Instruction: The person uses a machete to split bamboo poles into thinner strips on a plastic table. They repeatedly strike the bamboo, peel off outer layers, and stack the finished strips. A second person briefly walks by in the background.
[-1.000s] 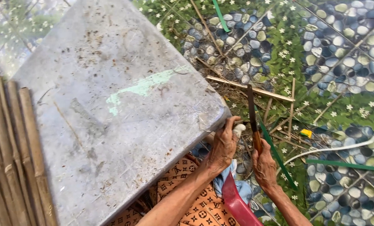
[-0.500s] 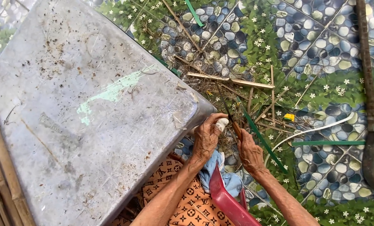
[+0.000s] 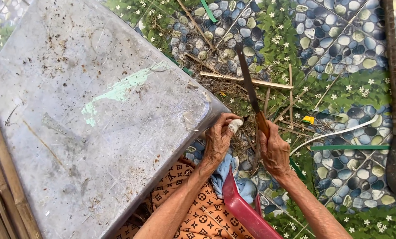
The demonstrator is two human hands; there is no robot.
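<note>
My right hand [image 3: 274, 151] is closed around the wooden handle of a long dark-bladed knife [image 3: 248, 80], whose blade points up and away over the ground. Just left of it, my left hand [image 3: 219, 139] is curled beside the corner of the grey table [image 3: 96, 119], one fingertip wrapped in white. Whether the left fingers pinch a thin strip is too small to tell. Loose bamboo slivers [image 3: 246, 79] and shavings lie on the ground beyond both hands.
A bundle of bamboo canes [image 3: 3, 186] rests on the table's left edge. A red plastic seat edge [image 3: 242, 208] and blue cloth [image 3: 227, 172] sit under my arms. A pebble-and-flower patterned mat [image 3: 339, 53] covers the ground. A curved dark bar [image 3: 395, 110] lies at the right, green strips [image 3: 353, 148] nearby.
The knife blade has swung up from among the slivers so it now stands clear above my right hand. The view has shifted slightly; both hands stay by the table corner.
</note>
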